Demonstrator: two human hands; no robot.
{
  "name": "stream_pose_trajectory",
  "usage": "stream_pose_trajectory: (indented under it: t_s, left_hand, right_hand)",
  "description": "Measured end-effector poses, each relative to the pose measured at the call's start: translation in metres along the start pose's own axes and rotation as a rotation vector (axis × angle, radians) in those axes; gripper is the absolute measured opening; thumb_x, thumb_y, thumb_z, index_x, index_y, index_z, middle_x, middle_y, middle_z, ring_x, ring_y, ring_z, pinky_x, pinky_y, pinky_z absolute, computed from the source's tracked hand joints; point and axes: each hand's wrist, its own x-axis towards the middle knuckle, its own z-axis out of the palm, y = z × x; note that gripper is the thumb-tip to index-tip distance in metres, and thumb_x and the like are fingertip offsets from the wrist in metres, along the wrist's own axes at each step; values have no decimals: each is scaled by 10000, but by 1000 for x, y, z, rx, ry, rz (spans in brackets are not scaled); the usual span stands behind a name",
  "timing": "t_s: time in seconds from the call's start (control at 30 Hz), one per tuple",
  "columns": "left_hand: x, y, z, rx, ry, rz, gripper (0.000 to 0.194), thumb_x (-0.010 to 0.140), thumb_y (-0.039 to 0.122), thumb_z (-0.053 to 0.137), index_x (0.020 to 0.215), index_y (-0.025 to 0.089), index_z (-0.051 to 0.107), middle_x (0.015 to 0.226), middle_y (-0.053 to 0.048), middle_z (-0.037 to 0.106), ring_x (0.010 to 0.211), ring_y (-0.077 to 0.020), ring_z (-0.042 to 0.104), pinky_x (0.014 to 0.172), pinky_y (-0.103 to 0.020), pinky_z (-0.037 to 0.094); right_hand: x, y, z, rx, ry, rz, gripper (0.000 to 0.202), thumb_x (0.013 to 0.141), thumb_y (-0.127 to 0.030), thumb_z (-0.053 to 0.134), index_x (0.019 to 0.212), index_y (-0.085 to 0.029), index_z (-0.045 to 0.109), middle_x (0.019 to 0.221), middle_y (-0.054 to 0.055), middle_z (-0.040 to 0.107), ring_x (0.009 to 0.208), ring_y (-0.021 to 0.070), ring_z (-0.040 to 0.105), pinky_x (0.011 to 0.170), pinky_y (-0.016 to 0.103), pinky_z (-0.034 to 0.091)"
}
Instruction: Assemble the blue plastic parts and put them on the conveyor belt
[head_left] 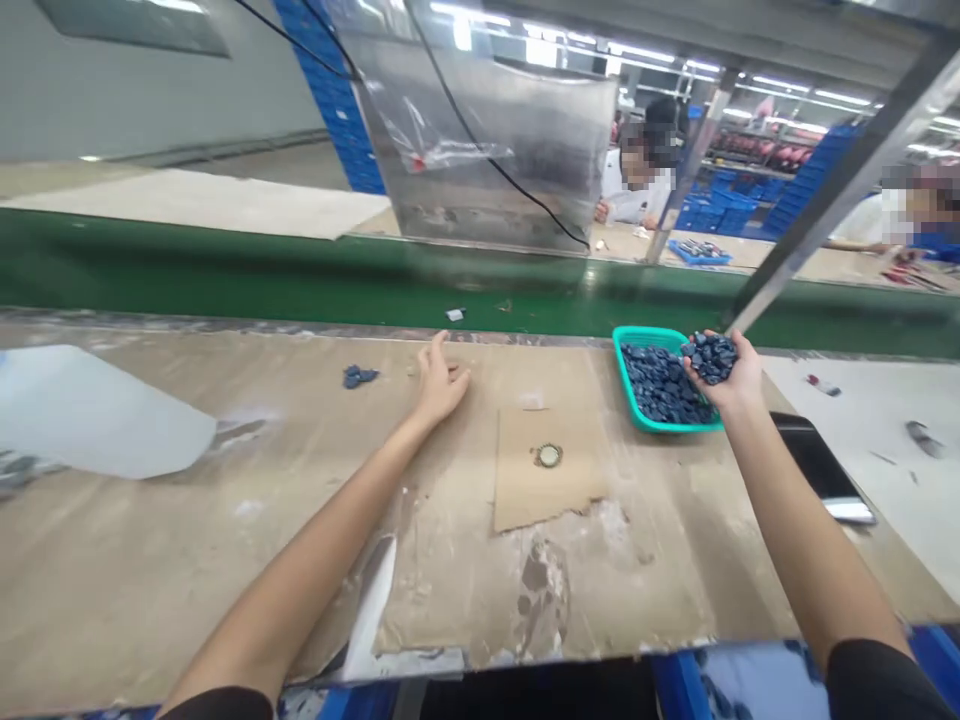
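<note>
My right hand (739, 375) is cupped around a heap of small dark blue pieces (709, 357), palm up, over the right side of a teal plastic basket (626, 385). More of the same dark pieces (664, 385) fill that basket. On the brown table covering rests my left hand (442, 382), fingers loosely apart and nothing in it. A few dark pieces (360, 376) lie in a small cluster to its left. Between the hands, a small round cap-like disc (550, 455) with a pale face sits on a cardboard piece (517, 490).
A phone-like black device (821, 460) lies beside my right forearm. Behind the table runs a green belt (300, 270) with a small white scrap (455, 314). A slanted metal post (840, 180) stands at right. White sheeting (97, 410) covers the left. Co-workers (645, 180) sit across.
</note>
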Motion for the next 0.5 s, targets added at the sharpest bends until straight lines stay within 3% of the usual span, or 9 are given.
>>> stream_pose_trajectory:
  t_s: [0.13,0.23,0.37,0.5]
  left_hand:
    - [56,-4,-1,224,82,48,762,720,158,505,1382,172,128,1397,-189,104,1245,-307,310,1009,-458,303]
    - [104,-9,7,389,-14,28,630,784,156,409,1377,199,203,1435,-154,124,1300,-335,187,1006,-501,269]
    - [141,-15,28,396,-166,-26,421,799,163,370,1204,171,486,1291,-151,424,1212,-333,333,970,-533,286]
    - [143,-11,39,310,-139,-12,343,774,124,380,1059,85,567,1154,-187,510,1153,-302,389,1001,-468,262]
  right_hand:
    - [27,12,12,-260,-78,-180,263,679,-463,500,724,-204,519,691,23,584,615,192,564,549,362,508]
    - [24,20,15,-548,-171,-362,204,655,-390,591,741,-205,593,762,40,616,756,231,565,738,408,474]
    - [14,36,18,-874,-310,-528,169,718,-325,556,807,-205,633,986,83,626,985,282,508,940,456,321]
    - [20,47,24,-1069,-314,-583,218,789,-339,484,898,-197,610,996,108,620,1007,294,497,931,476,309]
